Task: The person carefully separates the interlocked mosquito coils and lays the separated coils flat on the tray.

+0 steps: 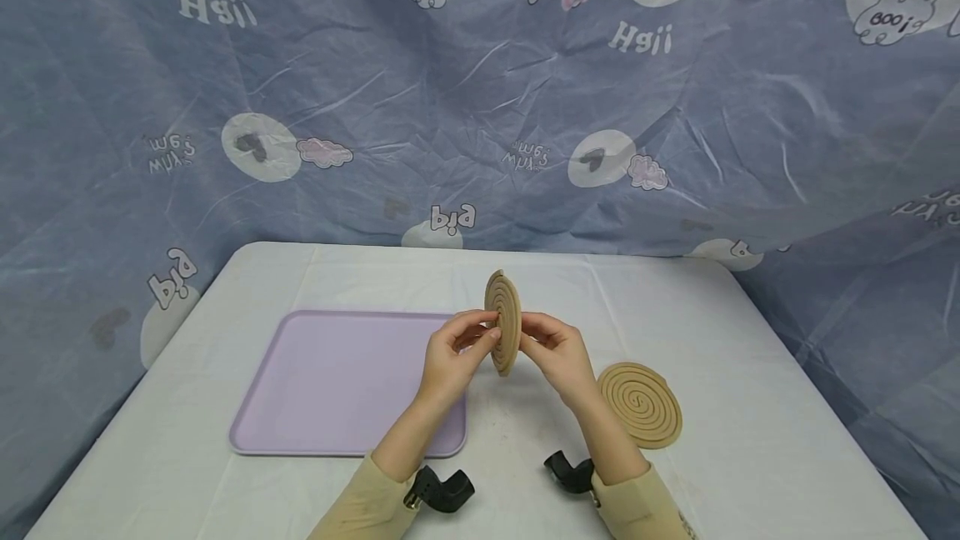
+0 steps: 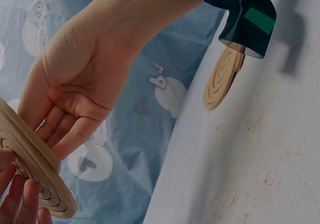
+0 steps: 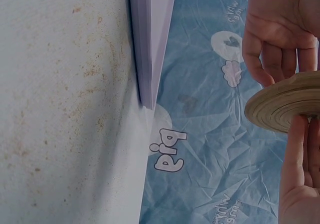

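Pinching upright tan spiral coil (image 1: 503,322), both hands (image 1: 450,357) (image 1: 558,357), ridged coil (image 1: 640,403) flat beside lilac tray (image 1: 330,382)

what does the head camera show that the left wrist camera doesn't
Only the head view shows the purple tray on the table and both sleeves, with the left hand and right hand seen from above. Only the left wrist view shows the left palm close up. Both show the upright coil pinched between both hands, and the second coil lying flat on the white table.

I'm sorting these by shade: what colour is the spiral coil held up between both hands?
Tan, a light brown, seen best in the head view: the spiral coil.
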`<state>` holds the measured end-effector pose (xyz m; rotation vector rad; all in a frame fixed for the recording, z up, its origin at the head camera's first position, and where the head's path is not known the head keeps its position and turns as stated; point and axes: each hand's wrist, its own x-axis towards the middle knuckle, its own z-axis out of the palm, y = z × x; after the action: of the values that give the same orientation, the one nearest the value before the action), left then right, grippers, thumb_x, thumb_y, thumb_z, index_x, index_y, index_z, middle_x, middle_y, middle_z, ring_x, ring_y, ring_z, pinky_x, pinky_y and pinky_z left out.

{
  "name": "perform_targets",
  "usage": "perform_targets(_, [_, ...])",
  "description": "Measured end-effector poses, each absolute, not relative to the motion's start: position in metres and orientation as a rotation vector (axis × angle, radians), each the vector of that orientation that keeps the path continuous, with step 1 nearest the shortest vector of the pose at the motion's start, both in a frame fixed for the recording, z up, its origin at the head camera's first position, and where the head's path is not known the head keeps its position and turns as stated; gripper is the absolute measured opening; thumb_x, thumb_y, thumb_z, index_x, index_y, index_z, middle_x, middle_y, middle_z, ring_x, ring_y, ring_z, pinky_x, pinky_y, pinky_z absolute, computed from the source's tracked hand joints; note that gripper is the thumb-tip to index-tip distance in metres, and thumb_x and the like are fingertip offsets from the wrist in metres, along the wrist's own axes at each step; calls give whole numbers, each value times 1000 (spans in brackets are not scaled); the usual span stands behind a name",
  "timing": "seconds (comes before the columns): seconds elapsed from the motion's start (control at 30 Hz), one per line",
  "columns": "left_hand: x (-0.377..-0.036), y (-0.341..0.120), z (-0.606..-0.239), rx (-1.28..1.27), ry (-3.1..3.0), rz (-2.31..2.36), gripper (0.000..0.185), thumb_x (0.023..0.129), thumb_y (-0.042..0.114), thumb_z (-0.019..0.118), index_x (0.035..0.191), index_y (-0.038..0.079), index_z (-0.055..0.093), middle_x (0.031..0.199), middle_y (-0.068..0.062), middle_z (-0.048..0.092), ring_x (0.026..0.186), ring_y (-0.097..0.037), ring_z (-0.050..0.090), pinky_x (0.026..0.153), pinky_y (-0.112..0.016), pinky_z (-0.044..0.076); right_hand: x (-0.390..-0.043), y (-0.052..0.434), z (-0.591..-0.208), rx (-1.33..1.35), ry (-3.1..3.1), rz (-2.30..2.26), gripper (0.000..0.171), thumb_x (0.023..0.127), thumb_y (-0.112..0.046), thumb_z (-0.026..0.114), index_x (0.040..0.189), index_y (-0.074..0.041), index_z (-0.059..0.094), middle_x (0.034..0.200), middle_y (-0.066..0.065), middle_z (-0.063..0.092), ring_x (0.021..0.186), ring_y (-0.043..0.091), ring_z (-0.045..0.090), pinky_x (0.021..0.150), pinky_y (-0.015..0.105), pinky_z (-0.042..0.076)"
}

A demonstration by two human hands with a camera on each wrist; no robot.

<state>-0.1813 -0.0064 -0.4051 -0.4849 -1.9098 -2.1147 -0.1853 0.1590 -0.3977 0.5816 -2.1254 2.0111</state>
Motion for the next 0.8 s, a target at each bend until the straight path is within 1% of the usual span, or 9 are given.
perform_targets(0.13, [-181,-7,-404,-469,-1919,-2123,23,84,2,69,106,-3,67,109,-15,63,90,-24,64,83,-31,50,-185,159,-397,603,-2118,2031,26,88,-1,64,110,12,62,101,-2,67,94,15,64,79,32,54])
perform_targets(0.27, [-180,-7,-402,-463,-1928,-2133,22,84,-1,68,105,-5,67,107,-17,65,88,-23,64,82,-32,50,-185,160,-397,628,-2110,2048,27,88,-2,64,111,11,61,103,0,67,96,16,63,82,36,53])
perform_targets(0.37, [-174,-8,-392,-468,-1935,-2135,20,84,-3,66,103,-9,66,104,-21,66,87,-20,64,81,-31,50,-185,160,-397,613,-2131,2028,27,88,-4,65,112,8,63,104,1,67,98,16,63,84,34,52])
perform_targets(0.5, [-166,-8,-381,-470,-1939,-2131,18,85,-4,65,102,-11,66,103,-22,65,86,-16,64,81,-29,50,-184,161,-396,577,-2167,2006,28,87,-7,66,113,4,64,105,1,68,100,17,63,86,32,51])
perform_targets(0.67, [-165,-8,-381,-487,-1919,-2109,17,85,-5,65,101,-11,66,106,-22,64,91,-19,63,80,-28,51,-184,161,-394,592,-2178,2004,29,88,-8,66,114,5,64,108,4,68,102,18,63,87,33,51])
perform_targets(0.8, [-167,-8,-381,-487,-1917,-2112,16,85,-5,64,100,-12,67,107,-23,63,92,-15,60,80,-26,51,-183,161,-394,642,-2186,1951,28,88,-5,65,115,3,63,107,9,68,99,17,64,86,32,51])
